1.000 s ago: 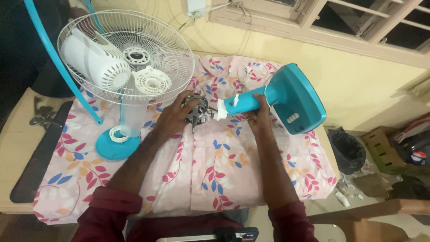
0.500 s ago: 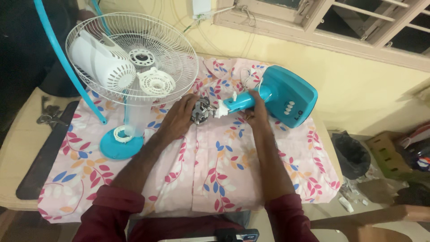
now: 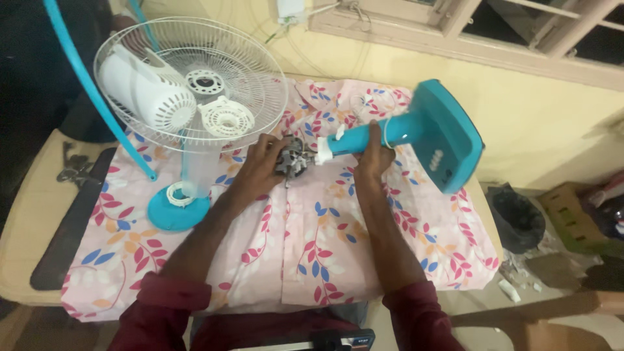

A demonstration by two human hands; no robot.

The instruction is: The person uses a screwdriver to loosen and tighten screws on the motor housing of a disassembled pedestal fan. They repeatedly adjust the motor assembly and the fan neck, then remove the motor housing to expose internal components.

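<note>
My left hand (image 3: pixel 263 162) grips the bare metal fan motor (image 3: pixel 294 158) at the middle of the table. My right hand (image 3: pixel 372 153) is wrapped around the teal neck of the fan stand (image 3: pixel 403 133), whose square teal base (image 3: pixel 448 136) with white buttons sticks up to the right, tilted off the cloth. The motor sits at the white end of that neck. A white wire fan guard (image 3: pixel 195 78) lies at the back left, holding a white motor cover (image 3: pixel 153 94) and a white round hub piece (image 3: pixel 226 118).
A pink floral cloth (image 3: pixel 325 247) covers the table. A teal disc with a white ring (image 3: pixel 177 207) and translucent fan blades lie at left. A teal rim strip (image 3: pixel 97 97) arcs over the left side. A black bin (image 3: pixel 517 221) and boxes stand on the floor at right.
The teal base has swung up and tilted further to the right while both hands keep their hold on motor and neck. The camera has shifted slightly.
</note>
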